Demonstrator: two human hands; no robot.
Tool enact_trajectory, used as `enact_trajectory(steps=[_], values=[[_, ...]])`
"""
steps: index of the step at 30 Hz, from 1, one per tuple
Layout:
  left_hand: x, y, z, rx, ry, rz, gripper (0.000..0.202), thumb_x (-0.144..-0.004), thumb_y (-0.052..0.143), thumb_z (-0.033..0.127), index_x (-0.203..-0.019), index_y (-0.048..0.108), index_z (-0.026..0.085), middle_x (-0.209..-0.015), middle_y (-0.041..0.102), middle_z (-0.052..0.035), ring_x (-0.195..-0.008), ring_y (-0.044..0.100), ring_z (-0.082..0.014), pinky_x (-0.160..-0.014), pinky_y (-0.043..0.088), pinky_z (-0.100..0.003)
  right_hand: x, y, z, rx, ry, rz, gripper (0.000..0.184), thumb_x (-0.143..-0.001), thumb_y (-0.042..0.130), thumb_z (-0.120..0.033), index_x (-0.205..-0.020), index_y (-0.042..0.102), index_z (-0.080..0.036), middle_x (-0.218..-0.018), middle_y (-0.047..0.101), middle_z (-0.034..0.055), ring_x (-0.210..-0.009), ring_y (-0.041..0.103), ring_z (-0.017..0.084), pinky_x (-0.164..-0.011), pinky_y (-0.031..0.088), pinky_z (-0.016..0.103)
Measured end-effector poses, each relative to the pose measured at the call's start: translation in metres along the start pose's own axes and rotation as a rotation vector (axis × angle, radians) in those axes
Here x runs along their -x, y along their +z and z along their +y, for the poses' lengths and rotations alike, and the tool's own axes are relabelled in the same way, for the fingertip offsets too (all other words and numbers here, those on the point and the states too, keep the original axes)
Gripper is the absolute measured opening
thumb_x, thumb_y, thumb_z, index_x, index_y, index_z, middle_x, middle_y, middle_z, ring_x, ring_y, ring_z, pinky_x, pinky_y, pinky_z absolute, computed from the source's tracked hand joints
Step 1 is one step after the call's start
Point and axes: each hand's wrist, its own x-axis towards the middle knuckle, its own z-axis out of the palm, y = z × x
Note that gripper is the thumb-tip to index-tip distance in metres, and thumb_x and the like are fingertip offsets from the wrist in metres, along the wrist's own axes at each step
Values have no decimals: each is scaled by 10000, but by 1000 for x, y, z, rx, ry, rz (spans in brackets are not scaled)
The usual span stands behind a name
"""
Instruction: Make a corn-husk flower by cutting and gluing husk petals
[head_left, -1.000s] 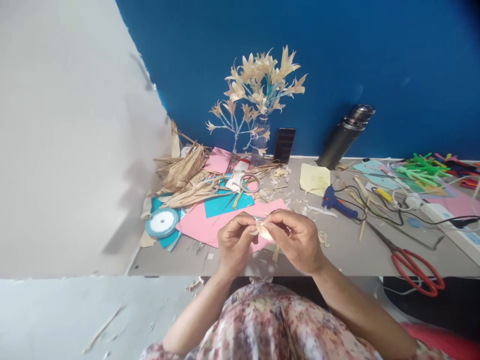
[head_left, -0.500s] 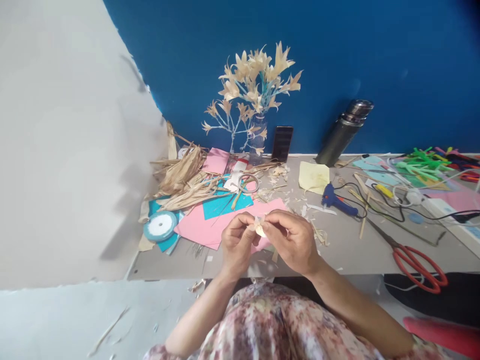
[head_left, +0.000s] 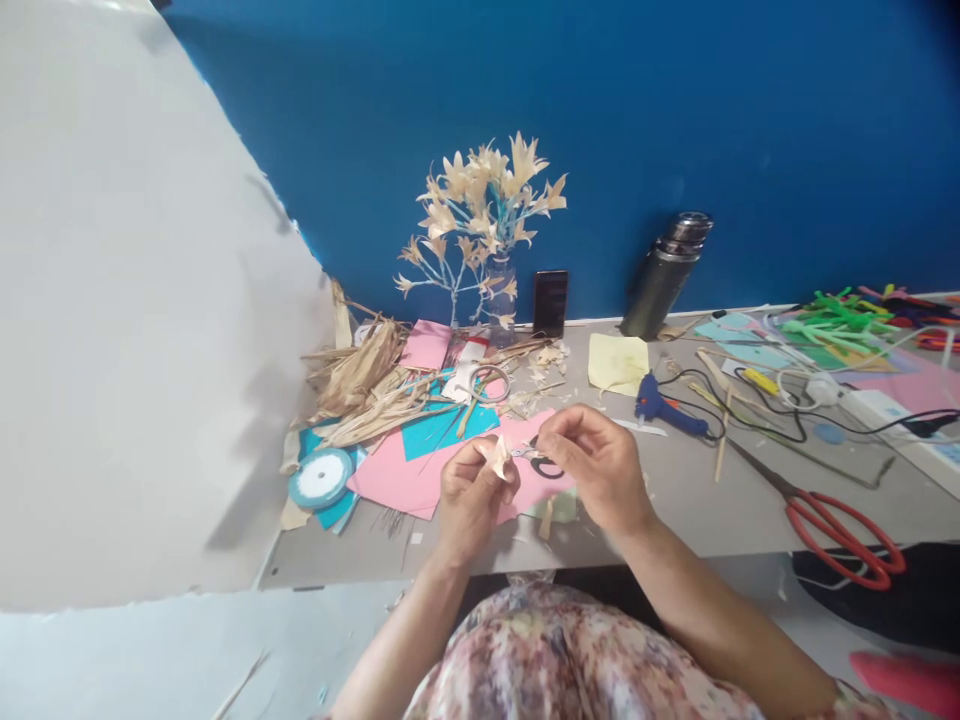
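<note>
My left hand (head_left: 469, 495) pinches a small pale husk flower piece (head_left: 496, 456) between thumb and fingers, just above the pink paper sheet (head_left: 397, 468). A short way to the right, my right hand (head_left: 596, 462) has its fingers curled together in a pinch; what it holds, if anything, is too small to make out. Small black-handled scissors (head_left: 546, 466) lie on the pink sheet between the two hands. Both hands hover over the near edge of the grey table (head_left: 697, 505).
Dried husks (head_left: 364, 370), teal paper and a ribbon spool (head_left: 321, 477) lie at the left. A vase of husk flowers (head_left: 480, 215), a phone (head_left: 550, 302) and a steel flask (head_left: 662, 274) stand by the blue wall. A blue glue gun (head_left: 664, 408), cables and red scissors (head_left: 844, 535) lie right.
My hands have drawn apart: the left keeps the husk piece, the right has moved away to the right, which uncovers small scissors on the pink sheet. The camera has shifted slightly.
</note>
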Motion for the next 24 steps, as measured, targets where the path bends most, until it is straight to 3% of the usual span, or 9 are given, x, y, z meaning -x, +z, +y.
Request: enact_trajectory(steps=[3, 6, 12, 19, 24], values=[[1, 0, -5, -53, -13, -5, 254, -851, 730, 322, -713, 592, 160, -642, 523, 33, -511, 446, -69, -520, 321, -226, -3, 2, -1, -155, 70, -32, 244, -803, 781, -331, -945, 628, -205, -832, 670, 8, -752, 625, 133, -668, 500, 231], [1, 2, -6, -125, -28, 35, 270, -827, 753, 329, -690, 597, 156, -634, 515, 35, -513, 455, -68, -512, 325, -219, -4, 6, -3, -181, 114, -89, 272, -796, 777, -289, -1000, 617, -209, -819, 668, -2, -727, 621, 123, -657, 497, 225], [-1, 6, -6, -57, -59, 150, 313, -750, 816, 355, -687, 585, 153, -620, 519, 40, -478, 406, -47, -483, 305, -195, -4, 7, -2, -83, 106, -85, 170, -807, 726, -211, -956, 645, -203, -773, 646, -17, -693, 606, 113, -643, 490, 221], [0, 3, -6, -1, -74, 116, 293, -780, 795, 338, -695, 585, 152, -609, 540, 33, -477, 429, -50, -488, 315, -192, -7, 11, -4, -75, 124, -167, 246, -824, 700, -238, -1059, 635, -206, -859, 676, 8, -732, 648, 136, -667, 526, 253], [1, -3, -4, -68, -67, 141, 264, -781, 790, 332, -689, 617, 155, -612, 574, 19, -512, 474, -70, -517, 371, -202, -8, 15, -4, 125, 60, -146, 301, -804, 674, -175, -1100, 637, -220, -875, 684, 5, -751, 645, 138, -668, 508, 249]])
